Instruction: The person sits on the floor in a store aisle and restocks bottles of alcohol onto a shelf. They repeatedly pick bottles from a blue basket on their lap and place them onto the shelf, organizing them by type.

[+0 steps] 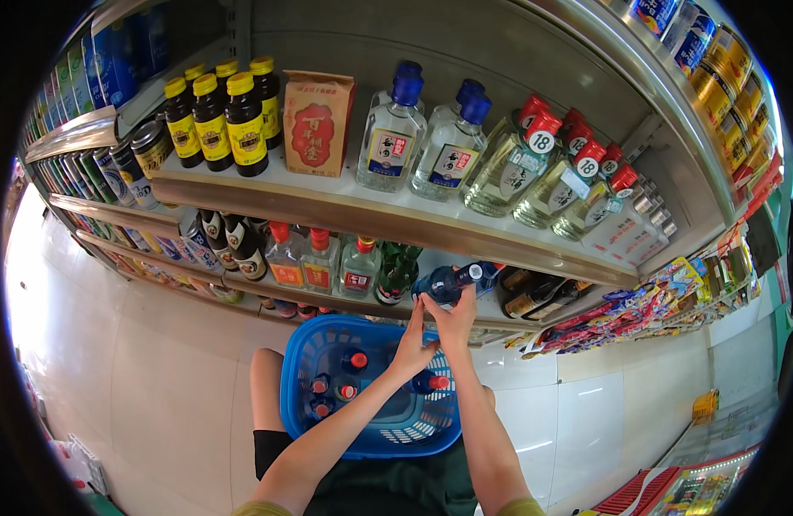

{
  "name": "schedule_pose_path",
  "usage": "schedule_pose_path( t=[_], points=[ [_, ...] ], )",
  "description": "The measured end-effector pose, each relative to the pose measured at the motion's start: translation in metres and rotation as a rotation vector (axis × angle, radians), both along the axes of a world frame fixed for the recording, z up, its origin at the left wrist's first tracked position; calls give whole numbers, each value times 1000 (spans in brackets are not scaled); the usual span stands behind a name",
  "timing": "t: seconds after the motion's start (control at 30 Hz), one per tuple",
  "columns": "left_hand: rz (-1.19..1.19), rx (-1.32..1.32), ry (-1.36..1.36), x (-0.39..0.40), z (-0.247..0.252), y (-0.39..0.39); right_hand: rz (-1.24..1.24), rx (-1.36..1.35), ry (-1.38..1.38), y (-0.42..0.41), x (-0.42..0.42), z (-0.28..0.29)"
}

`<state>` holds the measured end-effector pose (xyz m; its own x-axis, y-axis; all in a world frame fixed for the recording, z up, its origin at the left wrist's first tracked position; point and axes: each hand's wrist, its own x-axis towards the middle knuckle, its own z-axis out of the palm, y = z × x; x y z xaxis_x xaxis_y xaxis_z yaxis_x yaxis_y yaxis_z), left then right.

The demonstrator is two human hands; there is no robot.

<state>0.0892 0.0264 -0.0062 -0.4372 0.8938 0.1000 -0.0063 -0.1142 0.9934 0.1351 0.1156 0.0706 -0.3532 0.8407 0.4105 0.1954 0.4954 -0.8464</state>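
A dark blue glass bottle (440, 285) lies tilted at the lower shelf's front, its neck toward the right. My right hand (456, 317) grips it, the thumb on the near side. My left hand (412, 348) has its fingers extended up to the bottle's base end, thumb apart; whether the fingertips press on the glass is hard to tell. Below my forearms, a blue plastic basket (292, 387) rests at my lap. Inside it stand several dark bottles with red caps, among them a blue bottle (355, 361) and another blue bottle (427, 382) by the right wall.
Above my hands runs the upper shelf edge (396, 222), bearing clear liquor bottles (391, 148), a cardboard box (319, 122) and yellow-capped bottles (247, 129). On the lower shelf, green bottles (396, 271) stand left of my hands and dark bottles (531, 297) lie right. Snack packets (615, 309) hang beyond.
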Motion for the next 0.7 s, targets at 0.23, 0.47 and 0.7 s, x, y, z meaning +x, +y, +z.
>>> schedule_pose_path(
  t=[0.23,0.47,0.7],
  points=[
    [12,-67,52,-10,-10,23,-6,102,-71,34,-13,-19],
    [58,-114,32,-14,-16,35,10,130,-113,52,-25,-29],
    [12,-110,145,-29,-31,47,4,99,-132,73,-37,-38]
  ],
)
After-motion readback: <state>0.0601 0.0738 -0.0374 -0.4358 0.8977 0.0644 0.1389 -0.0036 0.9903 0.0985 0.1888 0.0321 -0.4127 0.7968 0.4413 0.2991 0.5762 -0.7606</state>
